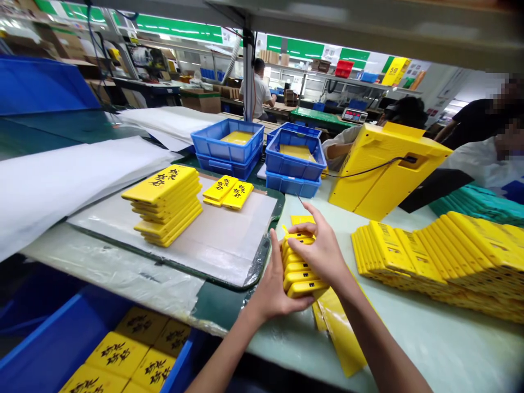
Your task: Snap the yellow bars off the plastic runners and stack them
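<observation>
My left hand (272,286) and my right hand (321,245) grip a stack of flat yellow cases (303,267) from both sides, with their slotted edges facing me. Beneath my hands lies a yellow plastic sheet (339,333) on the pale green bench (429,349). To my left, on a grey mat (221,240), stands a stack of yellow cases with black calligraphy (166,202), and a pair of similar cases (227,192) lies beside it. To my right, a long overlapping row of yellow cases (434,262) covers the bench.
Stacked blue crates (227,142) (295,155) hold yellow items beyond the mat. A blue bin of printed yellow cases (123,349) sits low at the near left. A large yellow cabinet with a black cable (385,169) stands far right. White sheeting (69,185) lies left; co-workers stand beyond.
</observation>
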The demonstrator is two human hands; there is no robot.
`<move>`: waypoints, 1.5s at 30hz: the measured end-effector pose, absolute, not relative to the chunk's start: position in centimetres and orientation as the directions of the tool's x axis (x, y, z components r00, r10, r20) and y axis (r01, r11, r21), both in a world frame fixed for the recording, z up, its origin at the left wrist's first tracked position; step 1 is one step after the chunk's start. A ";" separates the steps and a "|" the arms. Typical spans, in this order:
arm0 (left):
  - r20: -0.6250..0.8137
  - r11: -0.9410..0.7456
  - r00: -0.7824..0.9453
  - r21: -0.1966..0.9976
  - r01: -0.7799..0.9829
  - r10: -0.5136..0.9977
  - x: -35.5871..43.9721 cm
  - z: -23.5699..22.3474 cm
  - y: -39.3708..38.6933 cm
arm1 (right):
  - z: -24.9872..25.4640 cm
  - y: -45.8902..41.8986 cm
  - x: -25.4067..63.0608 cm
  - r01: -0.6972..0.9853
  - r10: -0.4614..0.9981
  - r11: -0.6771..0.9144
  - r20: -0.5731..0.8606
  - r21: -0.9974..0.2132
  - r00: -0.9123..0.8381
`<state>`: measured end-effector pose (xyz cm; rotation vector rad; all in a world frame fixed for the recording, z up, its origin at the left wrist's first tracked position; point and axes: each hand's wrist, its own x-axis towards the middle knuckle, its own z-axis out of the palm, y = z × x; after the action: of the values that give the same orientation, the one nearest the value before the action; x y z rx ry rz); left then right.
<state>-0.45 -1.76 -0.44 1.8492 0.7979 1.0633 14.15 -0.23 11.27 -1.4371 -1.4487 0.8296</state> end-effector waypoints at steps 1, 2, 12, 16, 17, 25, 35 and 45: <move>0.360 -0.447 0.435 0.887 0.115 0.826 -0.4 -0.4 -1.8 | 11.3 -0.1 14.0 0.371 0.988 0.080 0.123 -0.925 0.095; 0.362 -0.451 0.431 0.884 0.122 0.826 -0.4 -0.4 -1.8 | 11.3 0.0 13.8 0.371 0.988 0.068 0.113 -0.926 0.102; 0.344 -0.424 0.422 0.899 0.110 0.839 -0.2 -0.1 -1.4 | 13.3 0.2 13.0 -0.003 0.987 0.160 0.160 -0.987 0.019; 0.349 -0.429 0.438 0.899 0.094 0.828 -0.3 0.1 -1.5 | 15.4 -0.1 15.8 0.027 0.954 0.297 0.298 -0.954 0.018; 0.356 -0.432 0.435 0.898 0.087 0.827 -0.4 0.1 -1.6 | 15.7 -0.1 16.7 0.045 0.952 0.307 0.307 -0.951 -0.005; 0.364 -0.436 0.441 0.897 0.071 0.821 -0.5 -0.2 -2.2 | 14.7 0.4 20.2 0.235 0.997 0.047 0.031 -0.971 -0.071; 0.368 -0.443 0.448 0.893 0.072 0.815 -0.6 -0.6 -2.4 | 13.1 2.5 19.2 0.324 0.945 0.248 0.154 -0.913 -0.287; 0.368 -0.460 0.453 0.881 0.110 0.812 -0.7 -1.0 -2.3 | 12.8 1.4 18.0 0.420 0.916 0.384 0.283 -0.822 -0.284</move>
<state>-0.70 -2.28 -0.98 1.8661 0.7778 1.0568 17.96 1.38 12.82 -1.1552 -1.8696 0.8098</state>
